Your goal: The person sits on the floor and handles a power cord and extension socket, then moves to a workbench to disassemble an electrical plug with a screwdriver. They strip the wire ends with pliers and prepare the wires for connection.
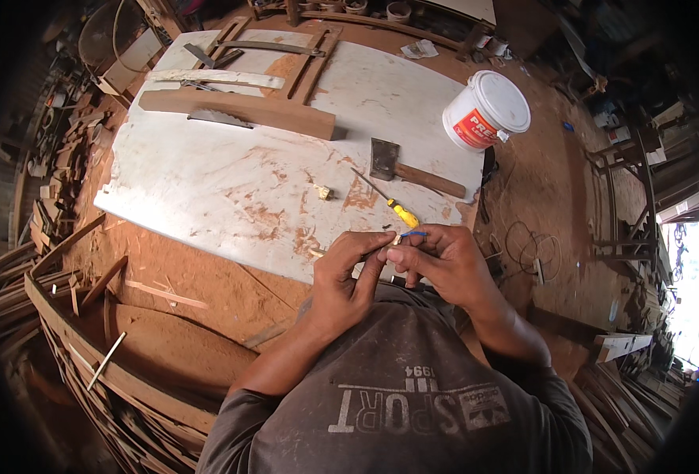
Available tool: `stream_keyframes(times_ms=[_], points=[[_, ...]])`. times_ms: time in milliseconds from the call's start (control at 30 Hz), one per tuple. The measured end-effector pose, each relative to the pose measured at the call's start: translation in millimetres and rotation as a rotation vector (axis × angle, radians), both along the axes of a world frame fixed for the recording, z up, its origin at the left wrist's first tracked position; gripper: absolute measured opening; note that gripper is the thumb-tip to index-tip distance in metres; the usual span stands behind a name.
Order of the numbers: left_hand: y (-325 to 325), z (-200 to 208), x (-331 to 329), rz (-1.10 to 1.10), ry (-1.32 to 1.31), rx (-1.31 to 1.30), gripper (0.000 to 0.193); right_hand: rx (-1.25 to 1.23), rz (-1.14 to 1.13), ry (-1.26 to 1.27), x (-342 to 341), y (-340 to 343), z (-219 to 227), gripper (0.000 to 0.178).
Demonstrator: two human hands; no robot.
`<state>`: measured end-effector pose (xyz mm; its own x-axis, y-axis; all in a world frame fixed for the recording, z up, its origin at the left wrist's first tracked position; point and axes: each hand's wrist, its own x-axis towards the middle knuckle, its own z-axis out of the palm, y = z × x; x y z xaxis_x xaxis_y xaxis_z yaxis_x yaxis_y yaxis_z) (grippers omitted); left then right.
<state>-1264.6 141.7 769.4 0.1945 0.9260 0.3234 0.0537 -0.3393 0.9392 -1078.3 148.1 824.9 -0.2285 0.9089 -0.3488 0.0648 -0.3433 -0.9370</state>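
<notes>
Close to my body, my left hand (351, 268) and my right hand (442, 259) meet at the near edge of the white board. Their fingertips pinch a small pale piece (397, 240) between them; the fingers cover most of it. A short blue wire (415, 233) runs from that piece under my right fingers. Just beyond my hands lies a screwdriver (402, 212) with a yellow handle, its shaft angled up to the left. A hatchet (431, 179) with a wooden handle rests farther off. Left of the screwdriver sits a small cream-coloured block (323, 192).
A lidded white bucket (485, 110) stands at the board's far right. Across the far left lie a thick wooden beam (239, 110), a saw blade (219, 118) and a wooden frame (318, 67). Scrap wood (69, 158) is piled left; a loose cable (535, 249) lies right.
</notes>
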Motion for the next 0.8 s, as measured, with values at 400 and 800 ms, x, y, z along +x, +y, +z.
stream_keyframes(times_ms=[400,800], points=[[1,3,-11,-0.434,-0.230,-0.652,0.020,-0.044,0.280,0.053,20,-3,-5,0.012],[-15,5,2,-0.269,0.019,-0.544,0.030,-0.076,0.399,-0.086,23,-9,-13,0.023]])
